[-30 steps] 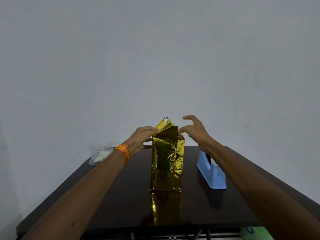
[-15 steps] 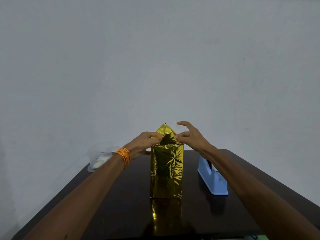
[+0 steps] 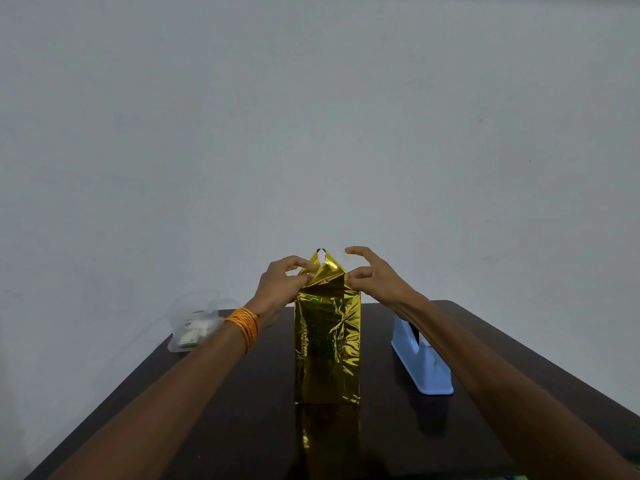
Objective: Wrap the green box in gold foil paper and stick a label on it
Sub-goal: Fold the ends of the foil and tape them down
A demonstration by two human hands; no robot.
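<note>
The box wrapped in gold foil [image 3: 327, 344] stands upright in the middle of the dark table [image 3: 235, 431]. Its top foil is folded into a peak, with a white tip [image 3: 321, 256] showing at the apex. My left hand [image 3: 280, 285] pinches the folded foil flap at the top left corner. At the top right corner, the thumb of my right hand [image 3: 377, 278] touches the flap edge while its index finger is raised. A faint strip of clear tape [image 3: 347, 260] seems to stretch between that finger and thumb. The green box itself is hidden under the foil.
A light blue tape dispenser [image 3: 422, 370] stands right of the box, partly behind my right forearm. A clear plastic container [image 3: 194, 323] with small white items sits at the far left corner. A plain wall rises just behind the table.
Both hands have closed in on the top of the box. The left has pressed the front flap down, and the right has lowered from above the peak to the flap's right edge.
</note>
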